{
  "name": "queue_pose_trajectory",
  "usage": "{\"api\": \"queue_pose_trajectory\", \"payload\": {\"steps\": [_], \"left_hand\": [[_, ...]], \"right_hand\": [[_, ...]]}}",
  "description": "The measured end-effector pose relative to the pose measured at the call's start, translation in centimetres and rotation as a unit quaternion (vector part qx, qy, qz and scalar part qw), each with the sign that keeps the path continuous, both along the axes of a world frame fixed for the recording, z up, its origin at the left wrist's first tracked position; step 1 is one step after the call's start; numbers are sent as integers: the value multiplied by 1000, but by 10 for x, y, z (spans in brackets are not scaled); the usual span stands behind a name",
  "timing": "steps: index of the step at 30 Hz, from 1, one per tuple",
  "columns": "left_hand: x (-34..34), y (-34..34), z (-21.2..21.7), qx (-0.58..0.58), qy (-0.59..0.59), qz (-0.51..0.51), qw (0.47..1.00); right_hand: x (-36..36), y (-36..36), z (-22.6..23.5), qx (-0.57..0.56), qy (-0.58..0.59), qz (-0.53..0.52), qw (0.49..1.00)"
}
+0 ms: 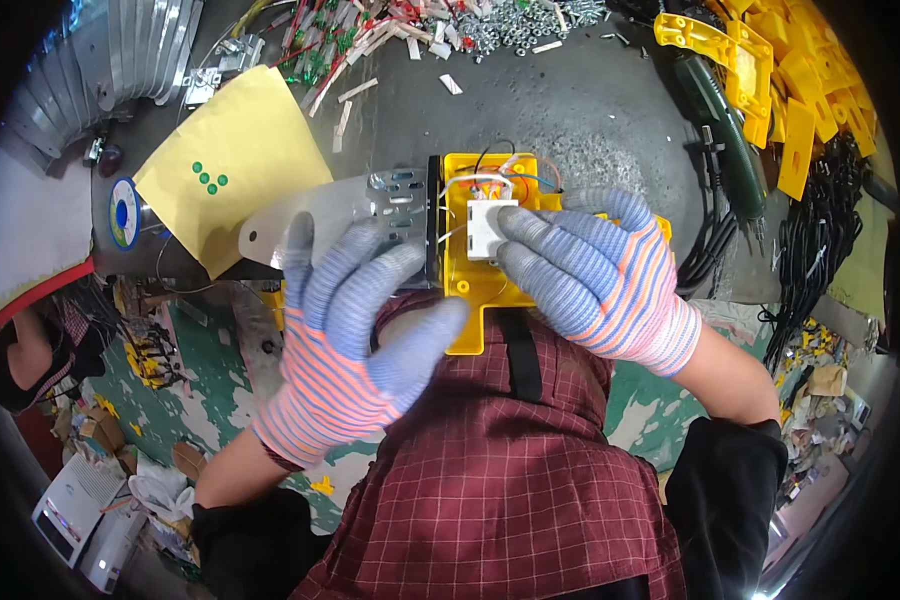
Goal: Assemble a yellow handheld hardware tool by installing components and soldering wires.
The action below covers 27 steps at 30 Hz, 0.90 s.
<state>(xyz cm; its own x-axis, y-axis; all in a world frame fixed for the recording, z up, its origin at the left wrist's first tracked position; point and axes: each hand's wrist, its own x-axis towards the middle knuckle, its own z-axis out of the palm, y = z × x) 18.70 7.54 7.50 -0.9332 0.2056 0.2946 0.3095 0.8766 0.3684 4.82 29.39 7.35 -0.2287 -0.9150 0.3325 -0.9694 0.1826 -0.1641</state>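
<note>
Both my hands wear striped knit gloves with grey fingertips. At the table's near edge lies a yellow plastic housing [457, 318], its inside showing. Thin wires in several colours and a small white block [482, 226] sit in it. My right hand [602, 272] has its fingertips against the white block and its palm over the housing's right part; the thumb is hidden. From the housing's black collar [433, 222] a slotted silver metal piece [370, 192] extends left. My left hand [355, 325] hovers by this metal piece, fingers spread and holding nothing.
A yellow paper [235, 160] with green dots lies left, beside a tape roll [123, 214]. Loose nuts and screws [515, 28] and small wired parts are heaped far. Right stand a green power screwdriver [722, 140], yellow shells [805, 85] and black cables [820, 235]. Another person's arm [32, 350] shows left.
</note>
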Motion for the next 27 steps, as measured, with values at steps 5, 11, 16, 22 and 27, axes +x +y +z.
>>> {"api": "queue_pose_trajectory", "payload": {"steps": [5,11,16,22,27], "left_hand": [[-35,-13,-11,-87,61,-118,987],[-58,3,-16,-67,84,-164,981],[-54,12,-16,-73,95,-104,987],[-50,15,-23,-86,101,-113,985],[-51,8,-23,-86,122,-116,982]], "right_hand": [[2,-1,-4,-41,10,-11,999],[3,-1,-1,-60,-13,-57,997],[17,10,13,-37,4,-112,993],[42,94,-8,-143,-99,-305,936],[35,103,-23,-35,-26,-305,951]]}}
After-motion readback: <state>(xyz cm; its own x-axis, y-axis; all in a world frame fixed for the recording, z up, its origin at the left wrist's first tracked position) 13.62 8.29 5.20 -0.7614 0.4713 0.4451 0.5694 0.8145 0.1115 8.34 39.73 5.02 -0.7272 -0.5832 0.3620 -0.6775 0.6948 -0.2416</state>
